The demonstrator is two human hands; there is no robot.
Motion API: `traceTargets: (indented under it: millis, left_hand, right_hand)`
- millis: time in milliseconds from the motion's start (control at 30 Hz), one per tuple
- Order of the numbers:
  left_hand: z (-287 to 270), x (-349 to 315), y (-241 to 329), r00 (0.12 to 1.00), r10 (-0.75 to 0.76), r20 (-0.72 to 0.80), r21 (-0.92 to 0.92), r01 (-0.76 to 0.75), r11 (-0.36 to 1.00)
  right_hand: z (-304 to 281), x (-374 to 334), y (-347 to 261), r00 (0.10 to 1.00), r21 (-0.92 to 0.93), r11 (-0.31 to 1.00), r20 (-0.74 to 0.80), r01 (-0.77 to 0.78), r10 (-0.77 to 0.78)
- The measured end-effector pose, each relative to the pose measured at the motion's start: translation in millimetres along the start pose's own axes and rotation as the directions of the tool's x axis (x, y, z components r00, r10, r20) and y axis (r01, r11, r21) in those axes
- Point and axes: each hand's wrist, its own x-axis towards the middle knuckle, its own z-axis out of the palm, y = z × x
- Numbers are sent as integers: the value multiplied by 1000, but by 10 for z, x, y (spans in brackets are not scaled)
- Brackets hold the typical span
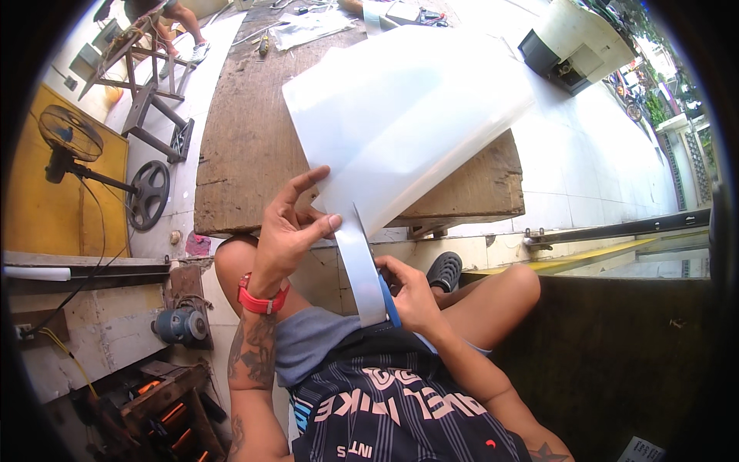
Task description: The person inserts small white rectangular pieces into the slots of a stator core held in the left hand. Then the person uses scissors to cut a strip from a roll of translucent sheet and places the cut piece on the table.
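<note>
A large translucent white plastic sheet [408, 115] slants up and away over the wooden table. My left hand [285, 235] grips its near left corner, thumb in front and index finger stretched along the edge. In my right hand [416, 296] is a pair of scissors [388, 299] with a blue handle, its fingers partly hidden behind the handle. The blade points up into the sheet's near edge, close to my left thumb. From there a narrow plastic strip [358, 269], partly cut from the sheet, hangs down toward my lap.
The wooden table [246, 146] stands before me, with tools and scraps at its far end. A fan [73, 138] and a bench grinder [181, 327] are on the left. A dark panel [600, 354] lies at right. A person's legs [185, 27] show far left.
</note>
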Motion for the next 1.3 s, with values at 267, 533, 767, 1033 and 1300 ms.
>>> traceTargets:
  millis: [267,533,767,1033,1300]
  left_hand:
    - [-1,-71,30,1000,-14,3,0,14,1000]
    - [-5,-70,15,1000,4,-8,12,-4,1000]
    - [25,-123,5,999,-33,17,-8,33,999]
    - [16,-146,0,999,-31,23,-11,31,999]
    - [23,101,50,993,61,-99,11,-60,998]
  right_hand:
    - [40,120,-30,1000,82,997,14,3,-4]
    - [20,100,-21,999,57,998,38,-26,24]
    - [60,239,-30,995,57,994,-17,95,-94]
    - [26,239,-54,998,94,994,52,-48,44]
    - [40,112,20,999,27,998,12,49,-49]
